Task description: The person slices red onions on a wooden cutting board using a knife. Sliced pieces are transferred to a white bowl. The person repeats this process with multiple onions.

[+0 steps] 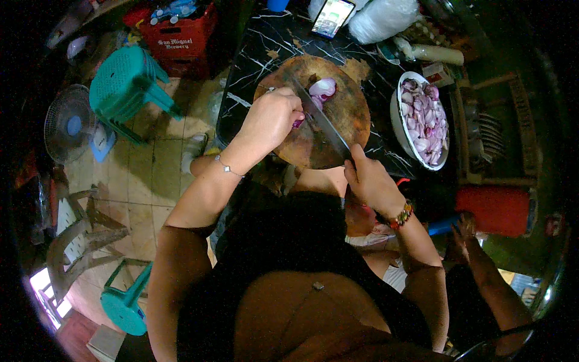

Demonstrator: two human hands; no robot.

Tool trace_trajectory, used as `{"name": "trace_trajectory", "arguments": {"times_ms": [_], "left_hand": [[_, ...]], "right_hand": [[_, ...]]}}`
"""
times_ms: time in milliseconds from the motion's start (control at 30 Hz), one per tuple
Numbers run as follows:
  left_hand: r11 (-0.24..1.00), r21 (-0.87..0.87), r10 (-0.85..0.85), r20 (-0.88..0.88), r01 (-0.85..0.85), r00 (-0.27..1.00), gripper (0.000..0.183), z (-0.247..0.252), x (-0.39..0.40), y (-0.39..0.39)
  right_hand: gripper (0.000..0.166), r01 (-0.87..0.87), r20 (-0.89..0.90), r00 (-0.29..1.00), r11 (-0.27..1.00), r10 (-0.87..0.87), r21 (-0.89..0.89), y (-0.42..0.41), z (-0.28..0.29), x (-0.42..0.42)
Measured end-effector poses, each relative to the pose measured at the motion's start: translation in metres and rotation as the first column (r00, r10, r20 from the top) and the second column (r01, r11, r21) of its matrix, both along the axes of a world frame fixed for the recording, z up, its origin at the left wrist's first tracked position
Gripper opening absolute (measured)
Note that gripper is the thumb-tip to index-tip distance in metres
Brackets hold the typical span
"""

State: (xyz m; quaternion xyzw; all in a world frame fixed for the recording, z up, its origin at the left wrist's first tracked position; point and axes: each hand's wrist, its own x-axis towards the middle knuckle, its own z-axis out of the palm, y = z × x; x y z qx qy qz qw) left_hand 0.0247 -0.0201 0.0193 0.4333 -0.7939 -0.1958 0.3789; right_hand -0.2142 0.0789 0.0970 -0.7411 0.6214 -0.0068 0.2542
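Observation:
On the round wooden chopping board, my left hand has its fingers curled on a small piece of red onion. My right hand is closed round the handle of a long kitchen knife. The blade lies slantwise over the board, its tip end beyond my left fingers. Just right of the blade are peeled onion pieces, with a dark scrap of peel beside them. A white enamel basin, holding many peeled onion pieces, stands right of the board.
The black marbled table carries a propped phone and plastic-wrapped bundles behind the board. Stacked green stools, a red crate and a fan stand at left. Another person's hand is at the lower right.

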Motion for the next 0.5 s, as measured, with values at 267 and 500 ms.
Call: {"name": "trace_trajectory", "arguments": {"times_ms": [267,500], "left_hand": [[1.000,0.019,-0.014,-0.007,0.014,1.000,0.011,0.000,-0.005,-0.002],[1.000,0.026,-0.014,-0.011,0.014,1.000,0.011,0.000,0.002,-0.005]], "right_hand": [[0.024,-0.091,-0.011,0.996,0.981,0.090,-0.170,0.006,-0.054,-0.004],[0.024,-0.012,0.120,0.993,0.999,0.009,0.031,-0.006,-0.010,-0.006]]}}
